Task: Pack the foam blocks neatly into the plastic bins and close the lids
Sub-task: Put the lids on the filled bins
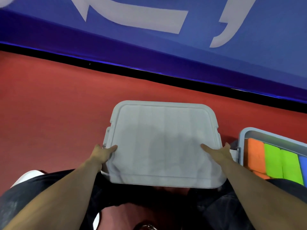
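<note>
A pale grey plastic bin sits on the red floor in front of me with its lid (163, 138) on top, so its contents are hidden. My left hand (102, 154) grips the lid's left edge, thumb lying on top and fingers wrapped round the side. My right hand (219, 153) grips the right edge the same way. A second bin (241, 146) stands at the right without a lid. Packed side by side in it are an orange foam block (255, 153), two green blocks (280, 163) and a blue block (303, 165).
A blue board with white lettering (182, 47) rises behind a black strip (149, 77) at the far edge of the floor. My knees in dark trousers (49, 188) flank the near side of the bin, with a white shoe (28, 175) at the left.
</note>
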The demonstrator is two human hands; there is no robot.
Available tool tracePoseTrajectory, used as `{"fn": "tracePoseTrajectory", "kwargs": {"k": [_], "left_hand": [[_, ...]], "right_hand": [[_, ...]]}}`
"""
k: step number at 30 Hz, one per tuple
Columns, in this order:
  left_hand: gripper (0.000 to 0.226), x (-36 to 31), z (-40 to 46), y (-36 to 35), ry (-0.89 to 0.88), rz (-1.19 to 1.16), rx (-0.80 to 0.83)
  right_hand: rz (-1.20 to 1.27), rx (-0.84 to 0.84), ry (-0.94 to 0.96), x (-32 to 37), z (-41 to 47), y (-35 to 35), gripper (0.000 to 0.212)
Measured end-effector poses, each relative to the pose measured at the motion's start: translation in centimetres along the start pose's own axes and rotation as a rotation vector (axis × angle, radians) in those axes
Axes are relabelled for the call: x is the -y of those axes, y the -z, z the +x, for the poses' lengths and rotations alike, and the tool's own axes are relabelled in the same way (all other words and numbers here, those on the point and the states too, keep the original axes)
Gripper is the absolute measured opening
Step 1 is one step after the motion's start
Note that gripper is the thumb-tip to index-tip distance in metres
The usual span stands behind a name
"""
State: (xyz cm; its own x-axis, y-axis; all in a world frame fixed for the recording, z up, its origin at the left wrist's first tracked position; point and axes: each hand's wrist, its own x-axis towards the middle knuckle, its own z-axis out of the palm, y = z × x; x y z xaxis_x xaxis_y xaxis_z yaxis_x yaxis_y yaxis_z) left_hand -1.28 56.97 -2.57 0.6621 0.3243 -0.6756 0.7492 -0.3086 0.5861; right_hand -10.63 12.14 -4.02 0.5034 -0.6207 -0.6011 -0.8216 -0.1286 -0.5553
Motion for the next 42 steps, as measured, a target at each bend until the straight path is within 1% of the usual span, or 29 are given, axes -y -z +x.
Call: {"fn": "tracePoseTrajectory", "kwargs": {"k": [2, 3, 5, 6, 8, 9, 10, 14, 16, 18, 19, 20, 21, 22, 23, 24, 25, 26, 28, 29, 30, 31, 34, 36, 38, 40, 42], "left_hand": [[0.095, 0.4, 0.8, 0.2, 0.013, -0.050, 0.006], [0.097, 1.4, 2.5, 0.2, 0.012, -0.063, -0.016], [0.099, 1.8, 3.5, 0.2, -0.017, -0.039, -0.044], [0.090, 1.6, 3.3, 0.2, -0.050, -0.016, -0.037], [0.061, 0.4, 1.0, 0.2, -0.104, 0.004, -0.008], [0.053, -0.1, -0.1, 0.2, -0.124, -0.009, 0.011], [0.051, -0.2, -0.6, 0.2, -0.128, -0.018, 0.027], [0.056, -0.3, -0.9, 0.1, -0.156, 0.024, 0.014], [0.060, -0.4, -0.8, 0.0, -0.154, 0.033, -0.006], [0.057, -0.4, -0.8, -0.1, -0.151, 0.047, -0.017], [0.053, -0.4, -0.7, -0.1, -0.153, 0.056, -0.019], [0.050, -0.5, -0.8, -0.1, -0.161, 0.072, -0.020], [0.051, -0.6, -0.7, -0.2, -0.161, 0.071, -0.008], [0.062, -0.6, -0.7, -0.4, -0.150, 0.064, 0.023], [0.081, -0.5, -0.6, -0.7, -0.131, 0.062, 0.056], [0.104, -0.4, -0.6, -0.9, -0.109, 0.100, 0.078], [0.123, -0.4, -0.5, -1.2, -0.087, 0.190, 0.089], [0.133, -0.4, -0.6, -1.4, -0.072, 0.291, 0.091], [0.138, -0.4, -0.5, -1.8, -0.058, 0.390, 0.086], [0.139, -0.5, -0.5, -1.8, -0.052, 0.398, 0.089], [0.141, -0.6, -0.5, -1.8, -0.047, 0.406, 0.095], [0.143, -0.5, -0.4, -1.8, -0.044, 0.408, 0.096], [0.145, -0.4, -0.2, -2.0, -0.049, 0.408, 0.096], [0.143, -0.2, -0.2, -2.0, -0.067, 0.405, 0.084], [0.142, -0.2, -0.3, -2.0, -0.084, 0.425, 0.080], [0.142, -0.1, -0.1, -2.1, -0.098, 0.442, 0.083], [0.142, -0.3, -0.2, -2.0, -0.105, 0.456, 0.075]], "right_hand": [[0.029, -0.013, -0.041, -0.1, 0.6, 0.1, 0.131], [0.038, -0.015, -0.061, -0.1, 0.8, 0.2, 0.131], [0.047, -0.028, -0.083, -0.1, 1.2, 0.0, 0.133], [0.046, -0.032, -0.095, -0.1, 1.3, -0.1, 0.134], [0.028, -0.040, -0.120, -0.1, 1.5, -0.1, 0.136], [0.011, -0.038, -0.130, -0.2, 1.6, -0.2, 0.136], [-0.004, -0.036, -0.140, -0.2, 1.6, -0.2, 0.137], [-0.037, -0.032, -0.187, -0.1, 1.6, 0.1, 0.146], [-0.007, -0.004, -0.209, -0.3, 1.7, 0.4, 0.160], [0.052, 0.032, -0.238, -1.1, 2.8, 0.6, 0.176], [0.074, 0.058, -0.246, -1.4, 3.2, 0.5, 0.176], [0.080, 0.073, -0.239, -1.2, 3.0, 0.6, 0.172], [0.086, 0.080, -0.228, -0.7, 2.6, 0.6, 0.164], [0.072, 0.082, -0.216, -0.3, 2.1, 0.6, 0.156], [0.047, 0.075, -0.205, -0.2, 2.1, 0.6, 0.151], [0.019, 0.067, -0.200, 0.0, 1.7, 0.7, 0.152], [-0.007, 0.051, -0.201, 0.1, 1.5, 0.9, 0.155], [-0.047, 0.024, -0.196, 0.2, 1.3, 1.0, 0.154], [-0.110, -0.044, -0.112, 0.2, 1.0, 1.1, 0.137], [-0.118, -0.065, -0.027, 0.1, 1.1, 1.0, 0.128], [-0.109, -0.056, 0.040, 0.1, 0.7, 0.9, 0.125], [-0.083, -0.039, 0.088, -0.3, 0.7, 0.7, 0.125], [-0.084, 0.011, 0.116, -1.2, 0.5, 0.4, 0.129], [-0.080, 0.018, 0.128, -1.6, 0.7, 0.4, 0.139], [-0.108, 0.007, 0.148, -1.5, 0.7, 0.6, 0.140], [-0.156, -0.002, 0.163, -0.6, -0.5, 0.7, 0.132], [-0.207, -0.013, 0.171, -0.2, -1.0, 0.6, 0.116]]}}
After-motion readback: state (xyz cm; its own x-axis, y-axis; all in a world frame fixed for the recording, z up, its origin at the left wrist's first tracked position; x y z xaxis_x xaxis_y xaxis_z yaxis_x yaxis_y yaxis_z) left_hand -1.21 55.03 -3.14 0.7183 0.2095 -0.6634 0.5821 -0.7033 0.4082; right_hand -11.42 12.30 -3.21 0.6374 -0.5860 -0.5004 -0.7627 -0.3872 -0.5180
